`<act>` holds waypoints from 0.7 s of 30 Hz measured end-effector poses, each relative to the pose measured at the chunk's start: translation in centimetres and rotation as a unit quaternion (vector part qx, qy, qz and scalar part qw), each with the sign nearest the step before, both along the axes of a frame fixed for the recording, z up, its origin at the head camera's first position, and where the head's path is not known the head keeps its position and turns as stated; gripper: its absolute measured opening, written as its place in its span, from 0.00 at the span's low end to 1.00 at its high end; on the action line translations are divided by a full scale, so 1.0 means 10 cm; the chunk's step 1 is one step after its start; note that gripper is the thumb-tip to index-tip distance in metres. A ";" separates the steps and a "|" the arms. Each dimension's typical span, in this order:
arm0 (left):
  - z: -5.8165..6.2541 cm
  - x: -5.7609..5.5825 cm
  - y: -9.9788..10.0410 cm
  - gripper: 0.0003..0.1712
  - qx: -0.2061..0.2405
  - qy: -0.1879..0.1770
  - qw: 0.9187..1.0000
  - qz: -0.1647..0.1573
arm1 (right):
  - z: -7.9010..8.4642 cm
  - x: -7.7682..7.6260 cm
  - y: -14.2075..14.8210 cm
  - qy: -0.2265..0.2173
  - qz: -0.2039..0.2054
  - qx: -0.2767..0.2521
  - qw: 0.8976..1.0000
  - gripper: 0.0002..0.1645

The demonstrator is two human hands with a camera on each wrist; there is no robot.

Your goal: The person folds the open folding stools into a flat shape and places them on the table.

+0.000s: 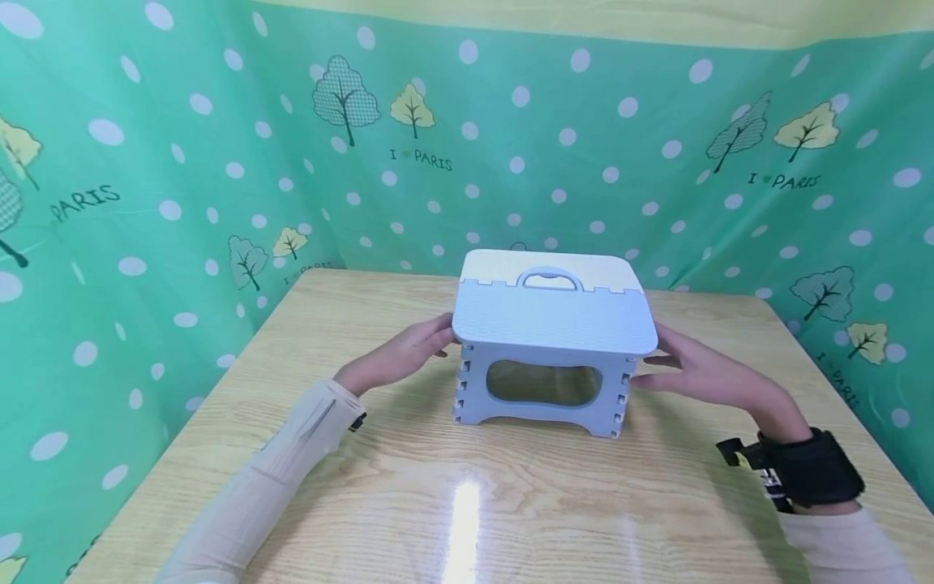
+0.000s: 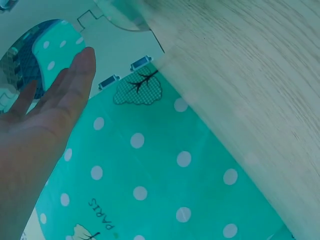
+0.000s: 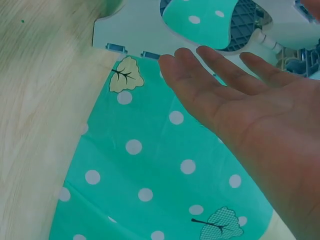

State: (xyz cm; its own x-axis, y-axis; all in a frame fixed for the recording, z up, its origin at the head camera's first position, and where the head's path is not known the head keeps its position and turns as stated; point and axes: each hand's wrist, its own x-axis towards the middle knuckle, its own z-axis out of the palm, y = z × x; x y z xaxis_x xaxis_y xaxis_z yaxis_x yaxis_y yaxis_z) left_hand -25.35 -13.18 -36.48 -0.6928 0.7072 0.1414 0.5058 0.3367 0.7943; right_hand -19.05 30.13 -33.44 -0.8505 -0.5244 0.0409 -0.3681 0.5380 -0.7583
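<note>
Stool point(image 1: 554, 320), head view: upright just right of the frame's centre, its pale-blue and white top facing up, legs unfolded, a rounded cut-out in the near panel.
Handle point(image 1: 550, 272), head view: arched, set in the stool's top.
Left hand point(image 1: 401, 350), head view: left of centre, fingers extended and relaxed at the stool's left edge; whether they touch it, I cannot tell.
Right hand point(image 1: 704, 371), head view: right of centre, fingers spread, loosely extended beside the stool's right side, grasping nothing visible.
Wrist strap point(image 1: 813, 469), head view: black, lower right.
Table point(image 1: 387, 495), head view: pale wood grain, beneath the stool.
Cloth point(image 1: 409, 215), head view: green with pale dots and trees, behind the table.
Left wrist view: hand at left, fingers nearly straight and released, before the stool's cut-out, upper left.
Right wrist view: hand at right, fingers unclenched, pointing up-left; stool across the top.
</note>
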 end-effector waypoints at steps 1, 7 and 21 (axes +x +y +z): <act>0.00 0.00 0.00 0.40 -0.002 0.000 1.000 0.000 | -0.01 0.00 -0.01 -0.001 0.001 0.000 1.000 0.58; -0.01 0.03 0.02 0.40 -0.017 0.000 1.000 -0.004 | -0.05 0.01 -0.06 -0.007 0.018 -0.006 1.000 0.58; -0.09 0.04 0.09 0.36 -0.055 0.010 0.998 0.003 | -0.21 -0.05 -0.10 -0.008 0.026 -0.013 1.000 0.54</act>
